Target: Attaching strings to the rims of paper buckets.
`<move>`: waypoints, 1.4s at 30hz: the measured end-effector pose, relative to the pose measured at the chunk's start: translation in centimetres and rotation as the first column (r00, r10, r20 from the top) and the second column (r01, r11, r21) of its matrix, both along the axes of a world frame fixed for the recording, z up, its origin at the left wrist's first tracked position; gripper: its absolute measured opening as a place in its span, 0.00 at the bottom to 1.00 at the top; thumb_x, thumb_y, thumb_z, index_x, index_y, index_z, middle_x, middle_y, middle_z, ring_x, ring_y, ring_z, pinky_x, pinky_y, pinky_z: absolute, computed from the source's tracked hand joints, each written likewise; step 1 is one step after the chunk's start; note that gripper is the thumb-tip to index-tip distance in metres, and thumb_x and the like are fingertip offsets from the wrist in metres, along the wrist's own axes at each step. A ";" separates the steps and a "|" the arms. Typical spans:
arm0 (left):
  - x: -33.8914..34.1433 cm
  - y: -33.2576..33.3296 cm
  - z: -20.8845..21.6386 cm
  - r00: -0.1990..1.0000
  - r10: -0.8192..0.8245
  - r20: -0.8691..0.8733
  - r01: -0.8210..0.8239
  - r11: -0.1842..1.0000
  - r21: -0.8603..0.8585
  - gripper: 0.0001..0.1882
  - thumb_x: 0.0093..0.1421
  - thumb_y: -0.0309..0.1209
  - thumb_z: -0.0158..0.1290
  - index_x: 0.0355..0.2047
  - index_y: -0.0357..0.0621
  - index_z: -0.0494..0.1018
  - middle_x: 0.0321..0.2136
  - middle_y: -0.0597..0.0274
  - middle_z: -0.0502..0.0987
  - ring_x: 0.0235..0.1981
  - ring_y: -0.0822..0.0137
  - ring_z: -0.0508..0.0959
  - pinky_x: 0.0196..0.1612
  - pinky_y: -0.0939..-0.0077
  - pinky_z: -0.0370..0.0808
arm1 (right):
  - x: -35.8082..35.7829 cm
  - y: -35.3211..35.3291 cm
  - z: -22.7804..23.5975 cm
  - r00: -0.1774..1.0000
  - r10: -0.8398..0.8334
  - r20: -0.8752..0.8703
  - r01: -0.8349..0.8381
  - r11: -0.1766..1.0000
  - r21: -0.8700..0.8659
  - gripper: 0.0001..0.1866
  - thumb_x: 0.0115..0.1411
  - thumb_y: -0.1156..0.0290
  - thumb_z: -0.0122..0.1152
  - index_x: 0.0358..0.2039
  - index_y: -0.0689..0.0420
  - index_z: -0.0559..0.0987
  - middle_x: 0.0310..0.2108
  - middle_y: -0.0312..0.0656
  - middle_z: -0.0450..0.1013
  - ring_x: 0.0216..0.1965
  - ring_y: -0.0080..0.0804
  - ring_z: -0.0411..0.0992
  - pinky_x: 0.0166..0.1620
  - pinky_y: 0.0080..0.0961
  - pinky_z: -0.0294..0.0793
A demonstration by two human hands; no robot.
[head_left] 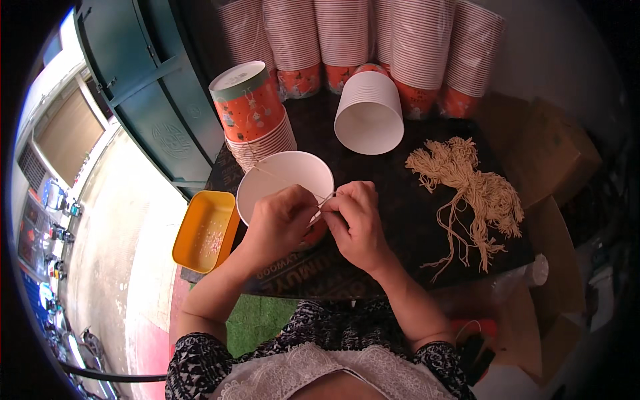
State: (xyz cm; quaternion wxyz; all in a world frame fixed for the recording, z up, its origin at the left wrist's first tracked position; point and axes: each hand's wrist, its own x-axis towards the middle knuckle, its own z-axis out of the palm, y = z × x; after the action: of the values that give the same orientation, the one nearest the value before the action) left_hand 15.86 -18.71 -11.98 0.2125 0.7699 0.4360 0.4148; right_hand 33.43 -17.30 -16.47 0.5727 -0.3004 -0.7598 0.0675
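A white paper bucket (293, 163) with an orange printed outside stands in front of me, its open mouth upward. Both my hands are at its near right rim. A thin beige string (280, 177) crosses the mouth and runs to my fingers. My left hand (281, 219) is closed, thumb and fingers pinching the string. My right hand (357, 223) pinches it too, fingertips almost meeting the left ones. The exact grip at the rim is partly hidden by my fingers. On the right lies a bundle of beige strings (477, 193), loosely gathered at its middle.
A yellow tray (183, 233) with small pale bits sits at left. Behind it stands an upside-down stack of orange buckets (247, 107). Another white bucket stack (370, 120) lies tilted toward me. Plastic-wrapped stacks (420, 47) line the back. Cardboard boxes (560, 147) are at right.
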 end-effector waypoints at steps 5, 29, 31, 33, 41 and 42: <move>-0.4 0.6 0.1 0.999 -0.010 0.037 0.014 0.995 -0.094 0.03 0.58 0.20 0.54 0.33 0.35 0.74 0.26 0.65 0.77 0.25 0.76 0.75 0.29 0.81 0.72 | 0.2 -0.6 -0.2 0.997 -0.052 0.049 0.049 0.997 0.065 0.06 0.53 0.78 0.63 0.31 0.56 0.74 0.35 0.39 0.64 0.41 0.39 0.64 0.45 0.38 0.62; 0.0 0.5 1.0 0.999 0.042 -0.023 -0.040 0.995 0.088 0.04 0.55 0.23 0.55 0.31 0.37 0.74 0.25 0.51 0.78 0.24 0.55 0.80 0.29 0.68 0.75 | 1.2 -1.0 0.5 0.961 0.263 -0.087 -0.274 0.949 -0.159 0.05 0.59 0.84 0.56 0.35 0.64 0.71 0.49 0.51 0.68 0.43 0.42 0.74 0.42 0.29 0.75; 0.4 -0.1 1.6 0.999 0.033 -0.021 -0.032 0.997 0.068 0.05 0.54 0.23 0.56 0.32 0.37 0.74 0.28 0.53 0.77 0.25 0.59 0.79 0.29 0.70 0.75 | 0.6 -0.8 0.5 0.942 0.292 -0.168 -0.319 0.932 -0.172 0.05 0.59 0.84 0.55 0.35 0.63 0.72 0.48 0.50 0.72 0.42 0.38 0.76 0.41 0.27 0.75; 0.6 -0.3 1.6 1.000 0.015 -0.026 -0.013 0.996 0.090 0.05 0.54 0.22 0.56 0.32 0.36 0.74 0.28 0.54 0.77 0.25 0.59 0.80 0.29 0.70 0.75 | 0.3 -0.7 0.2 0.925 0.313 -0.216 -0.361 0.903 -0.235 0.04 0.59 0.83 0.55 0.35 0.62 0.72 0.46 0.49 0.73 0.41 0.37 0.76 0.41 0.27 0.75; -0.1 -0.9 0.7 0.996 0.018 -0.083 0.000 0.979 0.205 0.07 0.50 0.20 0.56 0.29 0.40 0.70 0.26 0.57 0.74 0.26 0.58 0.77 0.35 0.67 0.73 | -0.8 -0.4 -0.1 0.944 0.233 -0.234 -0.246 0.969 -0.025 0.05 0.59 0.85 0.55 0.34 0.61 0.72 0.29 0.39 0.68 0.26 0.24 0.67 0.29 0.20 0.67; -0.1 -1.1 0.7 0.991 0.037 -0.130 -0.006 0.973 0.233 0.08 0.49 0.19 0.57 0.28 0.41 0.69 0.26 0.58 0.73 0.27 0.58 0.77 0.38 0.65 0.72 | -0.8 -0.6 -0.2 0.944 0.234 -0.233 -0.247 0.969 -0.026 0.05 0.59 0.85 0.55 0.34 0.61 0.72 0.29 0.39 0.68 0.26 0.24 0.67 0.29 0.20 0.67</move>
State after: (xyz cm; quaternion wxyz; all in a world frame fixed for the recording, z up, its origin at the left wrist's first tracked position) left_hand 15.76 -19.80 -11.30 0.0871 0.8107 0.4062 0.4126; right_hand 32.62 -17.89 -16.63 0.6351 -0.2111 -0.7178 0.1917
